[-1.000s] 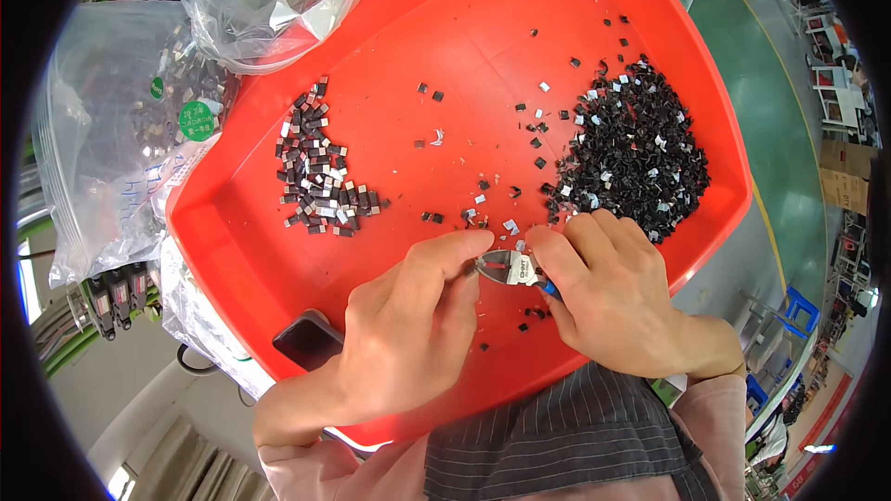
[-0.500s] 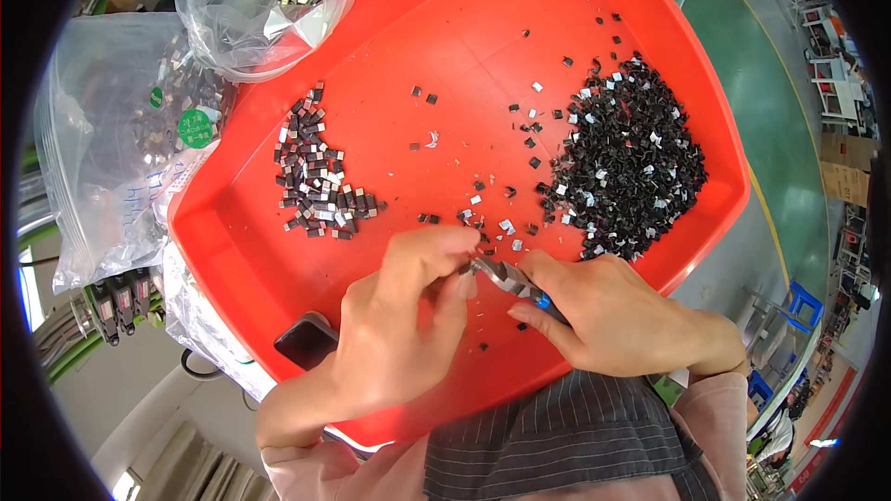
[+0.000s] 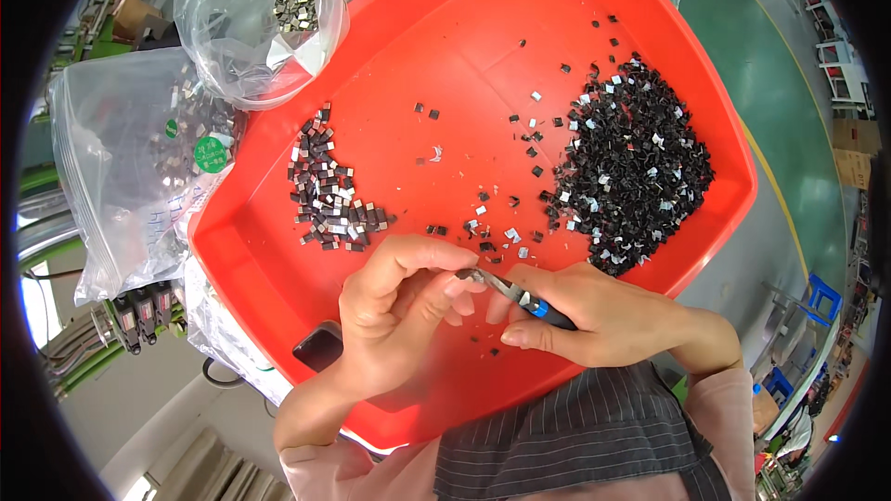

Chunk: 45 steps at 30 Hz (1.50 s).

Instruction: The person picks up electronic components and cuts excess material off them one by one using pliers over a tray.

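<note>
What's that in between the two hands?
In the head view, it's pliers with a blue-and-black handle: the right hand holds them, and their metal tip is at the left hand.

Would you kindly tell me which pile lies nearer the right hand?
The larger pile, of black and white bits, just beyond the right hand; the smaller pile lies farther left.
</note>
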Tool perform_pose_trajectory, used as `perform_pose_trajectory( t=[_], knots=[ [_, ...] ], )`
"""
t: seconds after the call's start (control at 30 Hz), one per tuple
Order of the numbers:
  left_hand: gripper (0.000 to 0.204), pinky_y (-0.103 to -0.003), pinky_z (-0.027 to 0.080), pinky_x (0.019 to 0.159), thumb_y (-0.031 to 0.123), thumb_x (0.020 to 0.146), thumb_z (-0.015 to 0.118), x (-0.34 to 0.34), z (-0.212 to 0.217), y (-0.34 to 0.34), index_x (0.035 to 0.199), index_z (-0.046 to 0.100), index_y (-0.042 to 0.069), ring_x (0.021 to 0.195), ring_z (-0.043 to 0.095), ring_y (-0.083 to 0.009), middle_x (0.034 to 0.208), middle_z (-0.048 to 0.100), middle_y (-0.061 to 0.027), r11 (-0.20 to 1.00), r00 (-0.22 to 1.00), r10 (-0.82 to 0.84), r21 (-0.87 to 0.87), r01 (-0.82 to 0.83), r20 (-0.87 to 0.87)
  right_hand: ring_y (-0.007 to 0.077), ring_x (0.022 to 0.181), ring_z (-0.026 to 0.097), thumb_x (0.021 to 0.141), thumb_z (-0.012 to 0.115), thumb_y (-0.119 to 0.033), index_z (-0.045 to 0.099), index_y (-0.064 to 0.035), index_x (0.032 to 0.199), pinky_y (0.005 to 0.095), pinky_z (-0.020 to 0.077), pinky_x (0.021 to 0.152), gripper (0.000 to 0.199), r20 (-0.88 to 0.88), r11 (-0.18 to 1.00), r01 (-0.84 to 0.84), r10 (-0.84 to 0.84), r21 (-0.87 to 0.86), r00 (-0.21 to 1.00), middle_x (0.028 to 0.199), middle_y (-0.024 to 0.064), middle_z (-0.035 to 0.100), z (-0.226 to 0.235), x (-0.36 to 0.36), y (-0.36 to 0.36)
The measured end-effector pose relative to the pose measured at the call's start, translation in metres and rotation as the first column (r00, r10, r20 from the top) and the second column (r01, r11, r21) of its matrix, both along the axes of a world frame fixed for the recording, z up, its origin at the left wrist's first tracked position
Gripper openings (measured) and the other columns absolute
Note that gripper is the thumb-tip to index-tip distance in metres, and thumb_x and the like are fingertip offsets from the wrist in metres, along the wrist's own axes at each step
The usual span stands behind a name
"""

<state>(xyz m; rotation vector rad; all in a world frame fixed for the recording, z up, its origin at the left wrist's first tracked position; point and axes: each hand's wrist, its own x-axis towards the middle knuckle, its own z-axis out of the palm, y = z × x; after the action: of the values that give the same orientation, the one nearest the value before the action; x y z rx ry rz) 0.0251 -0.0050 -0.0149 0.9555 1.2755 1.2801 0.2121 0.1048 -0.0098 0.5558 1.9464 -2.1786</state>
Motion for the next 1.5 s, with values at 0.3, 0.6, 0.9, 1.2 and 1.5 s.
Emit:
perform_pose_trajectory(
  t=[0.3,0.6,0.9,1.2,1.5],
  knots=[
    [0.018,-0.020,0.050,0.058,-0.007,0.089,0.054,0.003,-0.002,0.001,0.105,0.057,0.000,0.075,0.062,-0.0076,0.089,0.060,-0.0061,1.000,0.994,-0.011,-0.007,0.010,-0.105,0.0397,0.057,0.056,0.095,0.051,-0.030,0.042,0.0027,0.104,0.0480,0.0385,0.054,0.035,0.024,0.993,-0.035,0.033,0.108,0.999,0.057,0.0200,0.051,-0.012,-0.001,-0.004],
    [0.012,-0.024,0.049,0.057,0.002,0.092,0.053,-0.010,0.008,0.010,0.102,0.058,-0.003,0.070,0.060,-0.0104,0.081,0.062,-0.0067,0.960,0.957,-0.243,-0.181,0.214,-0.157,0.0401,0.066,0.061,0.095,0.052,-0.026,0.042,0.0049,0.105,0.0452,0.0464,0.059,0.034,-0.006,0.998,0.052,-0.052,0.044,0.999,0.084,0.0230,0.063,-0.005,-0.001,-0.008],
    [0.018,-0.034,0.045,0.049,-0.002,0.077,0.065,-0.005,-0.005,0.012,0.093,0.056,-0.001,0.060,0.057,-0.0260,0.076,0.060,-0.0107,0.894,0.712,0.060,0.355,0.273,-0.699,0.0255,0.056,0.061,0.095,0.053,-0.028,0.045,0.0008,0.101,0.0366,0.0453,0.054,0.030,0.016,0.993,-0.009,0.011,-0.119,1.000,0.063,0.0134,0.059,0.000,0.001,-0.003],
    [0.009,-0.029,0.043,0.052,-0.002,0.083,0.062,-0.009,0.001,0.012,0.092,0.060,-0.002,0.060,0.055,-0.0206,0.072,0.058,-0.0110,0.974,0.897,-0.154,0.087,0.208,-0.415,0.0373,0.049,0.050,0.094,0.053,-0.034,0.043,0.0013,0.100,0.0453,0.0351,0.048,0.037,-0.087,0.977,-0.003,0.022,0.212,0.996,0.051,0.0151,0.042,-0.013,0.004,-0.007],
    [0.008,-0.029,0.041,0.051,-0.001,0.083,0.060,-0.017,0.004,0.014,0.091,0.061,0.000,0.057,0.053,-0.0197,0.068,0.054,-0.0088,0.956,0.887,-0.265,0.017,0.293,-0.378,0.0321,0.078,0.065,0.091,0.059,-0.026,0.049,0.0021,0.102,0.0374,0.0508,0.066,0.032,0.054,0.976,-0.122,0.114,0.181,0.992,0.089,0.0171,0.065,-0.008,0.002,0.000]
  ],
)
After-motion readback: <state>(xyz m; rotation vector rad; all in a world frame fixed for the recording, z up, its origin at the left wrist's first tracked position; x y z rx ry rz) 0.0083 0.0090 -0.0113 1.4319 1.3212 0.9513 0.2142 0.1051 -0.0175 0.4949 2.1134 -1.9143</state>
